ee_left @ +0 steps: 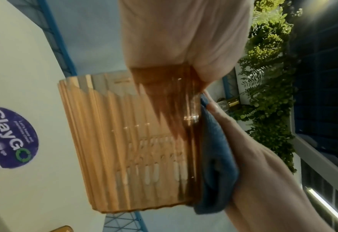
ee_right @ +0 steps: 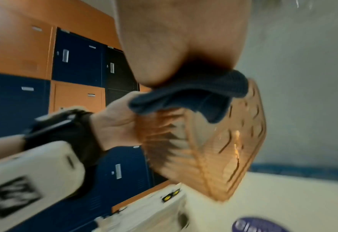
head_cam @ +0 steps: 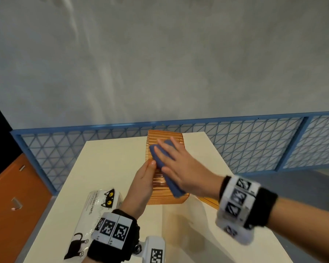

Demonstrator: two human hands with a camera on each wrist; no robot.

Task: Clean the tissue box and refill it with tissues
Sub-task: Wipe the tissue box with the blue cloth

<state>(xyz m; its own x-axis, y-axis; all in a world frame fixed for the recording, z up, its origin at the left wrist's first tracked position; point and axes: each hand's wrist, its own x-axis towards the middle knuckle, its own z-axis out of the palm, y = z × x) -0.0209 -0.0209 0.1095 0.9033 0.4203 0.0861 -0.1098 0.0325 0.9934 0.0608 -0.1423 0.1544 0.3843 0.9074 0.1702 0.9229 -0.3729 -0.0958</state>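
Observation:
A ribbed, see-through orange tissue box point(head_cam: 159, 193) stands in the middle of the cream table point(head_cam: 112, 158). My left hand point(head_cam: 147, 168) grips its left side, thumb on the top edge. A folded blue cloth point(head_cam: 174, 188) lies across the box's top. On it my right hand point(head_cam: 179, 164) presses flat, fingers straight and spread. The left wrist view shows the box point(ee_left: 124, 141) side-on, with the cloth point(ee_left: 217, 157) under my right hand point(ee_left: 263, 172). In the right wrist view the cloth point(ee_right: 193, 94) drapes over the box point(ee_right: 223, 149) beside my left hand point(ee_right: 114, 124).
A wrapped tissue pack point(head_cam: 95, 209) printed with black cats lies on the table's near left. A flat orange piece point(head_cam: 210, 202) shows under my right wrist. A blue mesh fence point(head_cam: 254, 145) runs behind the table. Orange and blue lockers point(ee_right: 74, 58) stand to the left.

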